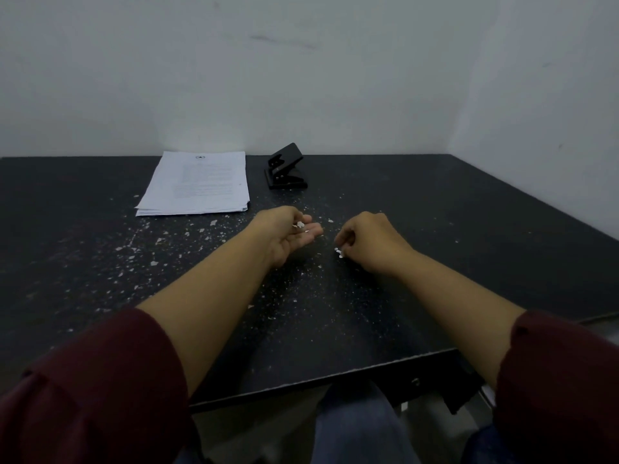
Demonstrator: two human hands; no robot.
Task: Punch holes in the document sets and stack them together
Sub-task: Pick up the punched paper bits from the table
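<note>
A stack of white printed document sets (pixel 197 184) lies at the back left of the black table (pixel 435 229). To its right stands a black hole punch (pixel 285 167), its lever raised. In the middle of the table my left hand (pixel 288 234) is turned palm up and cupped, with a few white paper punch-outs (pixel 299 225) resting in it. My right hand (pixel 368 241) is palm down beside it, its fingertips pinched on small white paper bits (pixel 339 252) at the table surface.
White specks and scraps of paper are scattered over the tabletop, mostly left and centre. White walls close the table at the back and right. The table's front edge runs just above my knees.
</note>
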